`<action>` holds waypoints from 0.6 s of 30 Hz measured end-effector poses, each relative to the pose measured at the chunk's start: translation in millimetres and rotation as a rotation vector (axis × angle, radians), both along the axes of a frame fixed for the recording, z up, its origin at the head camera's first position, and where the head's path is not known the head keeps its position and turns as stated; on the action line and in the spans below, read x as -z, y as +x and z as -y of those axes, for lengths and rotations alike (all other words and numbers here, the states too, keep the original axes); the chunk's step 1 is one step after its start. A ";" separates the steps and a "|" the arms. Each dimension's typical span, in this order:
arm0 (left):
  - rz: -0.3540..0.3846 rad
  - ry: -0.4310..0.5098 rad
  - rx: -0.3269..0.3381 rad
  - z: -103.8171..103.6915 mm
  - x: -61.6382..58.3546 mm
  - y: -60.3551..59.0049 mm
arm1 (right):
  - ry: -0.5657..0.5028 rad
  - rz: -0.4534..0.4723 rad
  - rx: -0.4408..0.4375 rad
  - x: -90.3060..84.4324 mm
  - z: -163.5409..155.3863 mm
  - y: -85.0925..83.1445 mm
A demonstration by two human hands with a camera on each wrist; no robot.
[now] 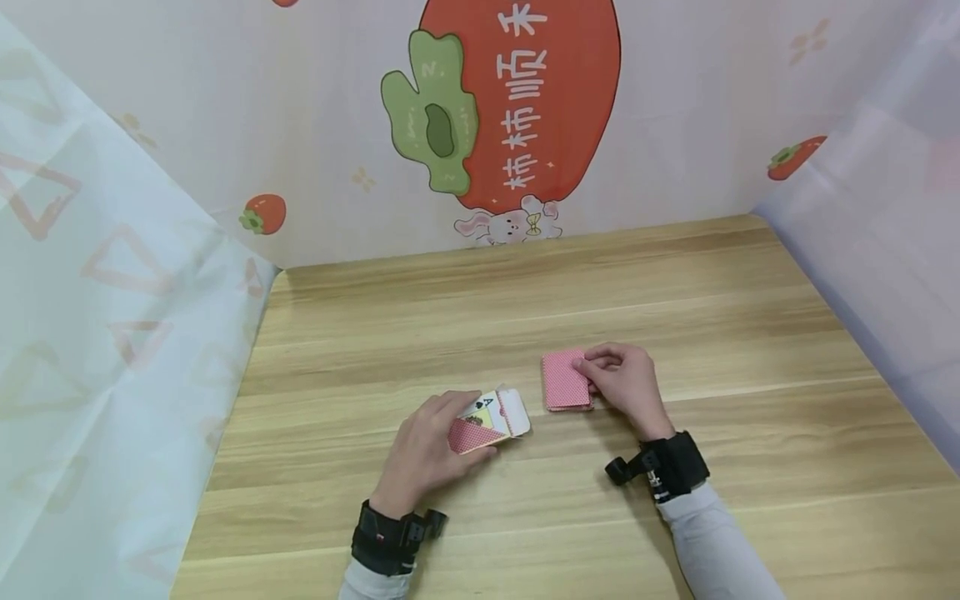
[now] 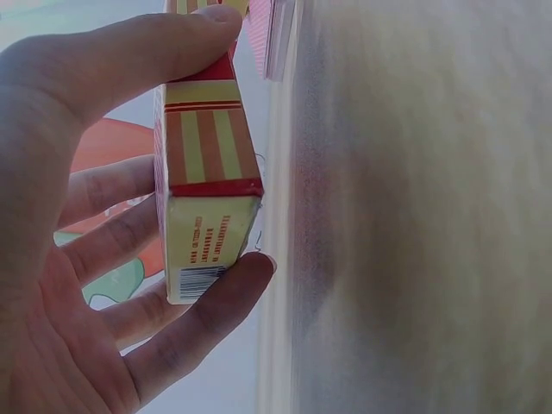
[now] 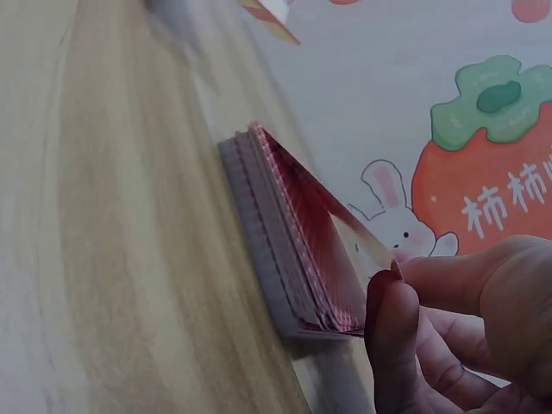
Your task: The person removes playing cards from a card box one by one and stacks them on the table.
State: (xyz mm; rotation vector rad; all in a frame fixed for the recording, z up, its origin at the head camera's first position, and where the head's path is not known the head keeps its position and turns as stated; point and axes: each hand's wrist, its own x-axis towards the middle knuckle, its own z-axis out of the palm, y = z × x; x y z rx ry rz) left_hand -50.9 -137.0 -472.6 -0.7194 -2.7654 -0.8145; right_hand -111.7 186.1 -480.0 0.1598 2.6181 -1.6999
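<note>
I see a wood-grain table [image 1: 570, 283], smooth and pale. My left hand [image 1: 420, 454] grips a glossy striped cardboard card box [image 1: 487, 423], flap open. Just right of it, my right hand [image 1: 626, 383] pinches the top card's corner on a squared red-backed deck [image 1: 564, 381].

The card box [image 1: 487, 423] is red and yellow, striped on its narrow side [image 2: 210, 138], with small print and a barcode on its end. Its white flap stands open on the side toward the deck, and an ace picture shows on its face. It lies on the bench [image 1: 525, 300], held at the left of the deck.

The deck [image 1: 566, 381] is a squared stack of cards with red patterned backs up, flat on the bench just right of the box. Its top card [image 3: 332, 211] is lifted at one edge, tilted above the rest.
</note>
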 end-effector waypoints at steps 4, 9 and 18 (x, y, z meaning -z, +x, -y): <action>0.020 -0.003 -0.001 0.0 -1.7 -0.8 | 0.118 -0.065 -0.002 -1.2 1.8 0.7; 0.013 0.001 0.001 -0.4 -2.9 -1.1 | 0.210 -0.117 -0.002 -1.3 4.8 1.2; 0.005 0.006 0.006 -0.3 -1.5 -0.6 | 0.294 -0.193 -0.002 0.5 9.7 2.7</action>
